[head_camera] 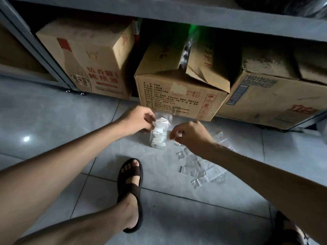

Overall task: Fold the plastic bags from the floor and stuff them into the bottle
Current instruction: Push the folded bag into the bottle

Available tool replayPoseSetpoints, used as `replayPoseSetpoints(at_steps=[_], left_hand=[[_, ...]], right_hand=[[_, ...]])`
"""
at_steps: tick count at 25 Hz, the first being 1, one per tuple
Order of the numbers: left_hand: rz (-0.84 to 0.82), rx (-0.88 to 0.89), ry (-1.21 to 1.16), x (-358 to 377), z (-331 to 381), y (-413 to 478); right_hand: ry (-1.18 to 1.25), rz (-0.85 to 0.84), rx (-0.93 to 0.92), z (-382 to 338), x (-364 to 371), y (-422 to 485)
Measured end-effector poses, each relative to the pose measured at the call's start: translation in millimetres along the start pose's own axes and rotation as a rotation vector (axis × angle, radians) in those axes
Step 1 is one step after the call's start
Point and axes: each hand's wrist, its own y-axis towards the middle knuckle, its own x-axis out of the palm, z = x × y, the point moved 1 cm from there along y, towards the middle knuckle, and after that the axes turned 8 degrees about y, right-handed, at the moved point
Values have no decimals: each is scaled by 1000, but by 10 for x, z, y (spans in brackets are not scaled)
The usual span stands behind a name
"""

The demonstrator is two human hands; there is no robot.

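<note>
plastic bags [200,167] lie loose and clear on the grey floor tiles [53,112], to the right of our sandalled foot [131,181]. the bottle [160,138] stands upright on the floor just in front of the middle cardboard box [177,92], packed with folded white bags [159,129]. our left hand [139,121] grips its upper side. our right hand [192,135] hovers just beside it, fingers [174,135] curled; we cannot tell whether they pinch anything.
</note>
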Motion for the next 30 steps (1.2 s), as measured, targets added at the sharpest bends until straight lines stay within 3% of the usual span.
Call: replayPoseSetpoints(at_steps=[5,9,18,24,28,30], left_hand=[[-48,-227,113,393,-864,510],[16,-298,73,722,-1254,823],[127,-292,108,1119,-1382,1187],[144,-282,143,1177,-1436,1258],[138,-323,132,1178,-1441,1259],[156,-319,197,1147,-1393,1215]], right_hand=[[-105,-29,29,828,932,407],[-159,73,-164,1083,1155,769],[-510,14,-422,1386,1569,1090],[-736,-234,-371,1339,1723,1148],[-717,-169,-371,1252,1639,1170],[-585,-98,-413,1197,1527,1073]])
